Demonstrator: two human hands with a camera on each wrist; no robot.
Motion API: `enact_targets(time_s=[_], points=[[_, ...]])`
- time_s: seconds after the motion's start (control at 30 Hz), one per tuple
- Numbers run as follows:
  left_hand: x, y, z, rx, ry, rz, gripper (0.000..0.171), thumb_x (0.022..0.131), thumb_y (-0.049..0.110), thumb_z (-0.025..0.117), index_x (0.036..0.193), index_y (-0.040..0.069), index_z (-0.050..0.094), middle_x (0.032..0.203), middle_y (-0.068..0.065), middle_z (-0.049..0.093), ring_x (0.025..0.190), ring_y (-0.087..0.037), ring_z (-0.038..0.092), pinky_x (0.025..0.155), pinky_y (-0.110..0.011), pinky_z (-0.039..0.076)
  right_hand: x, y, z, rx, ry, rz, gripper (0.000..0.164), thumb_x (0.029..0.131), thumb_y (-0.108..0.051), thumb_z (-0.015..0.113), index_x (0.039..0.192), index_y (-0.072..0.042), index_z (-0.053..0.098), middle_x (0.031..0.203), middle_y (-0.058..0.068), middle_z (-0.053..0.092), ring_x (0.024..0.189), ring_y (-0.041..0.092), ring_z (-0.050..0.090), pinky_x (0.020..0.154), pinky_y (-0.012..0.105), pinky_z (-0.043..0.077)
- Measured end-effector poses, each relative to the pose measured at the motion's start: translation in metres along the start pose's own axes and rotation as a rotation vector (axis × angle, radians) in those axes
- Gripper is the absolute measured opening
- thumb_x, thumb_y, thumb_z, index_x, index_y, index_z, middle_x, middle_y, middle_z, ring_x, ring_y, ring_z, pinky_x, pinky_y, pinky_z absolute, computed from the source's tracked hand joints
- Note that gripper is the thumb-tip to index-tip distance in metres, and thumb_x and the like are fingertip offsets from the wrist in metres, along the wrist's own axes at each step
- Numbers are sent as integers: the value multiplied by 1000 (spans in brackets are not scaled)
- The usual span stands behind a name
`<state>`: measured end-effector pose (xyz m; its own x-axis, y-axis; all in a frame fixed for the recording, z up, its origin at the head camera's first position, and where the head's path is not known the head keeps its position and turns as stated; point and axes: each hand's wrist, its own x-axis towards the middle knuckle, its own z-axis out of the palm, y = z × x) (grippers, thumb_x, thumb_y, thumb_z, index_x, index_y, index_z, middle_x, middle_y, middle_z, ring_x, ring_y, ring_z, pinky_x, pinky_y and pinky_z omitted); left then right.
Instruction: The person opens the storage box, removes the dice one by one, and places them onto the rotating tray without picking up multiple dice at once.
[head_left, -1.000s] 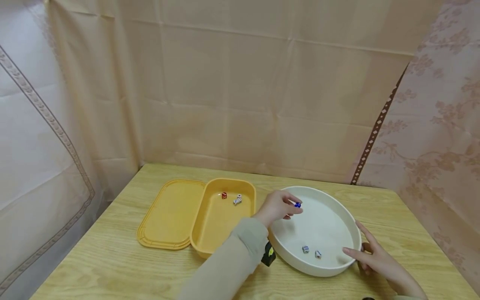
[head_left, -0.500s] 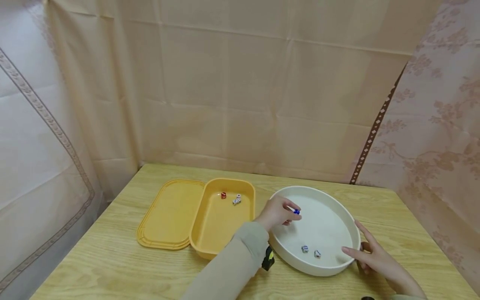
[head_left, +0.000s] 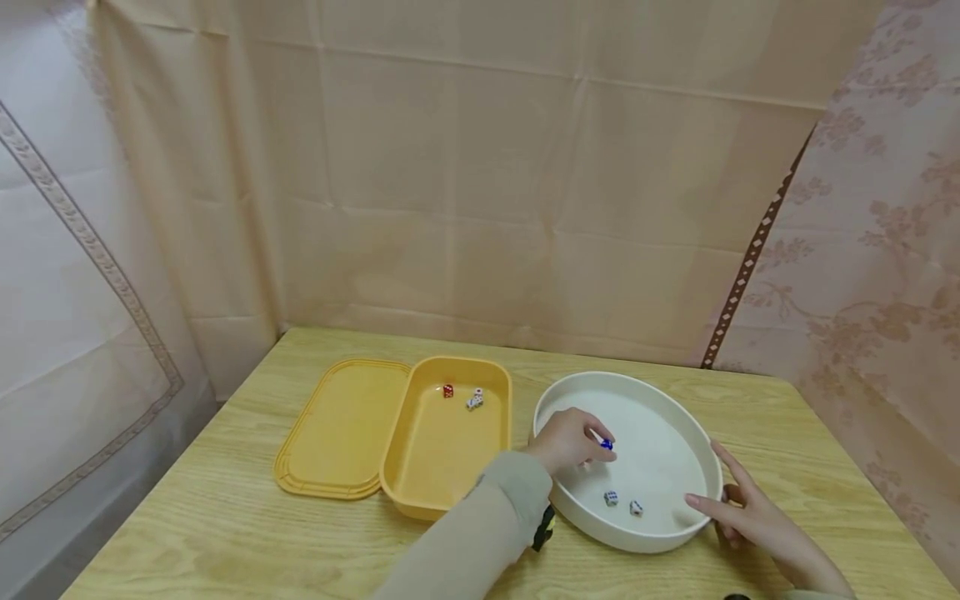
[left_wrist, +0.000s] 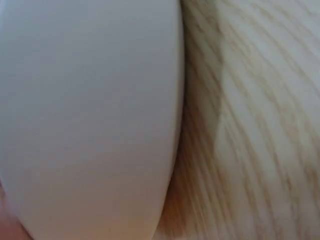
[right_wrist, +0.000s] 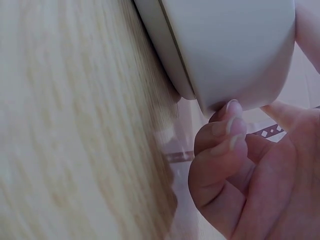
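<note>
In the head view my left hand (head_left: pixel 572 437) pinches a small blue die (head_left: pixel 607 445) between thumb and fingers, over the left part of a round white tray (head_left: pixel 558 500). Two white dice lie on the tray's floor near its front: one with blue pips (head_left: pixel 611 498), the other a white die (head_left: pixel 636 508) beside it. At the tray's right side my right hand (head_left: pixel 757 517) grips the wall, thumb over the rim and fingers outside. The right wrist view shows curled fingers (right_wrist: pixel 220 160) against the outer wall. Mostly the tray's side (left_wrist: pixel 95 110) fills the left wrist view.
Left of the tray stands a yellow box (head_left: pixel 427 467) with a red die (head_left: pixel 448 391) and a few white dice (head_left: pixel 476 402) at its far end. Its flat yellow lid (head_left: pixel 341 429) lies alongside on the wooden table (head_left: pixel 210 517). Curtains hang behind the table.
Holding the blue die, my left hand has moved toward the near side of the tray and slightly right. My right hand keeps its place on the tray wall.
</note>
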<state>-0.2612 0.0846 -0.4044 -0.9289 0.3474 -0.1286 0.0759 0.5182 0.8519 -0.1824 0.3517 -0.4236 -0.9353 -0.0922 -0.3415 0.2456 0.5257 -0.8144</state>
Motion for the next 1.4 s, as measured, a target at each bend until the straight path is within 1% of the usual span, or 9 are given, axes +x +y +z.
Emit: enact_targets(time_s=[0.1, 0.2, 0.33, 0.4, 0.53, 0.73, 1.1, 1.3, 1.4], points=[[1, -2, 3, 41, 4, -10, 13, 78, 17, 84, 88, 18, 76, 67, 6, 59, 57, -9, 57, 50, -19, 42, 1, -1, 0, -6, 2, -7, 102, 97, -30, 64, 156, -23, -18, 84, 4, 45, 59, 11, 46, 57, 24, 44], [2, -4, 5, 115, 11, 0, 13, 78, 19, 85, 86, 20, 76, 70, 9, 61, 61, -5, 54, 54, -18, 42, 1, 0, 0, -19, -1, -23, 101, 97, -29, 63, 156, -20, -18, 82, 3, 45, 59, 11, 46, 56, 24, 43], [2, -3, 7, 198, 21, 16, 13, 77, 22, 86, 85, 22, 76, 72, 13, 62, 65, -3, 50, 58, -17, 41, 0, 0, -1, -23, -5, -10, 101, 97, -31, 62, 156, -21, -19, 83, 4, 45, 60, 12, 46, 56, 24, 42], [1, -3, 7, 227, 22, 21, 13, 77, 22, 86, 85, 22, 76, 74, 13, 62, 66, -3, 50, 59, -17, 41, 0, -1, -1, -19, -4, 16, 102, 97, -32, 63, 156, -24, -20, 85, 4, 45, 60, 12, 46, 56, 24, 42], [-1, -1, 8, 280, 33, 0, 13, 77, 24, 86, 83, 25, 75, 79, 14, 65, 72, -4, 51, 64, -18, 41, 0, -1, -1, -13, -9, 30, 102, 97, -34, 63, 156, -25, -21, 86, 4, 46, 59, 12, 46, 54, 24, 41], [-3, 0, 12, 363, 53, -43, 15, 74, 28, 87, 78, 30, 73, 87, 16, 67, 80, -4, 54, 71, -22, 44, 1, -2, -1, -2, -13, 25, 104, 96, -33, 64, 156, -24, -21, 84, 4, 48, 57, 11, 46, 53, 24, 42], [-1, 0, 13, 380, 54, -53, 16, 73, 27, 88, 77, 29, 72, 85, 15, 65, 81, -5, 54, 75, -25, 46, 1, -1, -1, -6, -8, 1, 104, 97, -32, 64, 155, -22, -21, 83, 4, 48, 57, 11, 47, 52, 24, 41], [-1, 0, 13, 379, 47, -66, 16, 74, 28, 87, 81, 27, 73, 86, 12, 65, 81, -6, 53, 74, -25, 45, 1, 0, -2, -28, -6, -6, 102, 98, -31, 62, 155, -19, -21, 82, 3, 48, 56, 11, 47, 52, 24, 41], [-1, 0, 12, 359, 39, -67, 16, 75, 28, 87, 83, 26, 73, 87, 12, 65, 80, -6, 53, 73, -23, 45, 1, 0, -2, -23, -5, 1, 102, 98, -31, 63, 156, -19, -21, 82, 3, 48, 57, 11, 47, 53, 24, 42]])
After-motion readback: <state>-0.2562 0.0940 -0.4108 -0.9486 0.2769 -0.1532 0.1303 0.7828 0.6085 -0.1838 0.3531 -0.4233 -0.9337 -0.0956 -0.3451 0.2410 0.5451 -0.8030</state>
